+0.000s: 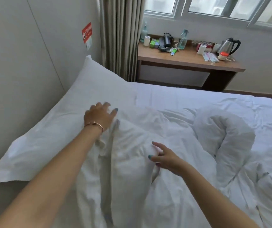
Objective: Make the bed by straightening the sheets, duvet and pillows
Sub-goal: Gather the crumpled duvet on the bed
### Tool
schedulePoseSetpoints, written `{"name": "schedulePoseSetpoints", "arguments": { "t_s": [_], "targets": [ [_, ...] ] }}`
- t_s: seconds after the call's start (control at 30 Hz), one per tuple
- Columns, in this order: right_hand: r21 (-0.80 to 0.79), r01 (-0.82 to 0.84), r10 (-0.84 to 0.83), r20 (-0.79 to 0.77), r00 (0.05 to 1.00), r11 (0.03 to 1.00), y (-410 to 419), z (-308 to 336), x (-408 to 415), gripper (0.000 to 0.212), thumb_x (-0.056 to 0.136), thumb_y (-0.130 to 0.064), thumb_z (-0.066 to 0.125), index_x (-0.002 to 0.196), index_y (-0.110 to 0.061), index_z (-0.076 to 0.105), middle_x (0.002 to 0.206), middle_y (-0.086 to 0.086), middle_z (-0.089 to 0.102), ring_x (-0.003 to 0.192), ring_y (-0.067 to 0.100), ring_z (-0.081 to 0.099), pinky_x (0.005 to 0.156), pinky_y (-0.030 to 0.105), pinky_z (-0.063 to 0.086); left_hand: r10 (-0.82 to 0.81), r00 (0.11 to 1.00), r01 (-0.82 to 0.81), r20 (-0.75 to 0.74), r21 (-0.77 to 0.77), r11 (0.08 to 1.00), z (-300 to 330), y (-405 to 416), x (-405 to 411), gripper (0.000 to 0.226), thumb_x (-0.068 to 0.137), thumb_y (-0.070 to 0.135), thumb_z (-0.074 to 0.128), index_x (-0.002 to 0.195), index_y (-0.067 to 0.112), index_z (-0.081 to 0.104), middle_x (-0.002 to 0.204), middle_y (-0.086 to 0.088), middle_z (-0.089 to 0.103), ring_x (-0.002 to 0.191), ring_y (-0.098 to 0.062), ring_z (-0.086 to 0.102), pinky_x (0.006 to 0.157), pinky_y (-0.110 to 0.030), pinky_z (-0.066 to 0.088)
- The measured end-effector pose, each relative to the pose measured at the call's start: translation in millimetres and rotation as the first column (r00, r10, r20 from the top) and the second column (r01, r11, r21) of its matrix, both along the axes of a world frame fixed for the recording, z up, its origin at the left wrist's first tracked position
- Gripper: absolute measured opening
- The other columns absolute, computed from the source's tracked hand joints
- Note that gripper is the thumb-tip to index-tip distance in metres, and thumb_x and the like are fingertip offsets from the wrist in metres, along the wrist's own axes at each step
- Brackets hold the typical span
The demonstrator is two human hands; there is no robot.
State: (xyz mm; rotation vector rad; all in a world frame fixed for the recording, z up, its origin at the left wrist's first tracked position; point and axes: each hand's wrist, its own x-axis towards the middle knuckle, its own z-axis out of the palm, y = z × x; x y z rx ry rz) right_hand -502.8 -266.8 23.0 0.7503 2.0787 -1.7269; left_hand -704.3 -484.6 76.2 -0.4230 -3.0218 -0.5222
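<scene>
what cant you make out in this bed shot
Head view only:
- Left hand: fingertips motion-blurred, contact with the pillow unclear.
- Right hand: grip on the duvet unclear.
- Red sign: text too small.
- Bed's foot: cut off by the right edge.

Two hands reach over the bed, the left hand (99, 115) and the right hand (162, 156). One pillow (76, 112) lies against the wall, one rumpled duvet (189, 162) beside it. On the counter (178, 59): two spray bottles (183, 39), two paper rolls (201, 49), one kettle (228, 46), one jar (223, 55). One red sign (86, 32) hangs on the wall.
</scene>
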Motion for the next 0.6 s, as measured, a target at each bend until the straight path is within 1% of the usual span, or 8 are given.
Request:
{"name": "schedulePoseSetpoints", "arguments": {
  "t_s": [0.07,0.2,0.3,0.37,0.43,0.47,0.53,0.6],
  "targets": [
    [-0.186,0.044,-0.03,0.076,0.997,0.981,-10,-18,22,0.042,0.085,-0.025,0.073,0.123,-0.035,0.057,0.121,-0.003,0.061,0.111,0.014,0.06,0.093,0.033,0.052,-0.119,0.992,0.121,0.048,-0.047,0.992,-32,9,28,0.061,0.083,0.059,0.054,0.136,0.031,0.046,0.133,-0.007,0.044,0.125,-0.034,0.042,0.102,-0.044,0.039],
    [0.328,0.072,-0.052,-0.07,0.996,0.942,-29,-34,27,0.016,0.082,-0.041,0.073,0.09,-0.027,0.073,0.108,0.001,0.063,0.096,0.013,0.06,0.084,0.028,0.051,0.021,0.999,-0.016,0.048,-0.099,0.995,-76,-14,50,0.094,0.07,0.062,0.067,0.149,0.044,0.018,0.156,-0.005,0.013,0.145,-0.033,0.004,0.106,-0.068,0.016],
    [0.535,0.094,-0.043,-0.106,0.993,0.84,-48,-25,10,0.076,0.066,-0.066,0.074,0.133,-0.048,0.042,0.147,0.003,0.02,0.134,0.026,0.03,0.102,0.042,0.042,0.165,0.986,-0.164,0.001,-0.039,0.986,-83,-30,57,0.107,0.06,0.061,0.078,0.146,0.046,0.017,0.156,-0.006,0.006,0.142,-0.041,0.003,0.098,-0.078,0.012],
    [0.668,-0.05,0.085,-0.02,0.996,0.742,-67,-24,-3,0.116,0.054,-0.078,0.071,0.143,-0.061,-0.001,0.155,-0.002,-0.023,0.143,0.035,-0.005,0.108,0.06,0.031,-0.077,0.983,0.05,-0.165,-0.162,0.986,-85,-35,58,0.11,0.051,0.055,0.085,0.144,0.04,0.027,0.153,-0.01,0.018,0.138,-0.044,0.017,0.096,-0.079,0.014],
    [0.734,-0.173,0.161,0.087,0.983,0.657,-82,-35,-17,0.123,0.06,-0.07,0.074,0.137,-0.063,-0.021,0.15,0.002,-0.04,0.141,0.046,-0.011,0.107,0.063,0.031,-0.359,0.908,0.239,-0.218,-0.433,0.869,-88,-36,46,0.105,0.049,0.064,0.08,0.141,0.041,0.035,0.155,-0.006,0.02,0.14,-0.044,0.017,0.098,-0.079,0.007],
    [0.75,-0.234,0.183,0.151,0.971,0.619,-86,-42,-23,0.118,0.07,-0.059,0.073,0.136,-0.063,-0.024,0.152,0.008,-0.034,0.139,0.049,0.0,0.105,0.059,0.036,-0.415,0.89,0.267,-0.19,-0.519,0.812,-87,-35,34,0.1,0.048,0.067,0.079,0.137,0.041,0.043,0.157,-0.004,0.018,0.142,-0.044,0.014,0.101,-0.078,0.002],
    [0.783,-0.279,0.193,0.205,0.96,0.557,-81,-59,-27,0.098,0.09,-0.033,0.059,0.138,-0.062,-0.022,0.153,0.015,0.011,0.127,0.043,0.032,0.098,0.048,0.043,-0.46,0.875,0.295,-0.147,-0.592,0.75,-86,-29,9,0.075,0.046,0.055,0.085,0.114,0.033,0.063,0.153,-0.001,0.029,0.141,-0.043,0.02,0.1,-0.08,0.003],
    [0.8,-0.248,0.256,0.122,0.959,0.547,-61,-74,-21,0.085,0.093,-0.023,0.047,0.145,-0.058,-0.011,0.12,0.007,0.05,0.109,0.031,0.052,0.089,0.035,0.044,-0.465,0.881,0.328,-0.089,-0.593,0.736,-79,-21,-5,0.045,0.049,0.021,0.09,0.088,0.025,0.069,0.126,-0.002,0.059,0.122,-0.039,0.05,0.091,-0.081,0.025]
  ]
}}
